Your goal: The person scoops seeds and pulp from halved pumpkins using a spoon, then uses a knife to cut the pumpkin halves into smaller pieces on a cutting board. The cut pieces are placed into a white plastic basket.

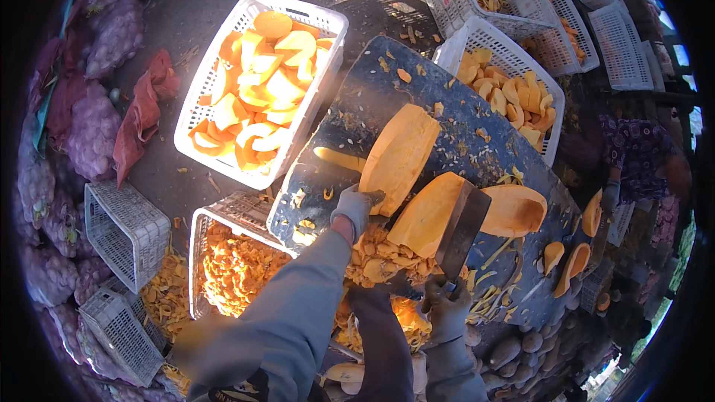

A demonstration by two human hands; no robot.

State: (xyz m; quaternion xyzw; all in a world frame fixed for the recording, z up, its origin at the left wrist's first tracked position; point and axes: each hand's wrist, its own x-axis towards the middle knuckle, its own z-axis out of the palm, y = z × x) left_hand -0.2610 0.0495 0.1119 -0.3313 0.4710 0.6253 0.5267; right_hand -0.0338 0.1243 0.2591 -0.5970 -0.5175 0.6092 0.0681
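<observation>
My left hand (357,209), in a grey glove, grips the lower end of a long peeled pumpkin piece (401,156) lying on the dark work board (357,95). A gloved right hand (447,307), mine, is closed around the handle of a cleaver (463,226). Its broad blade stands beside a second peeled pumpkin piece (430,215). Right of the blade is a hollowed pumpkin half (514,211). Scooped pulp and seeds (385,257) are heaped at the board's near edge. A narrow orange strip (338,159) lies left of the first piece.
A white crate (184,123) of cut chunks stands left of the board, another (553,139) behind it. A pulp-filled crate (195,268) is at lower left. Net sacks (95,128) line the left side. Whole squashes (505,352) lie below right. Another person (637,156) is at the far right.
</observation>
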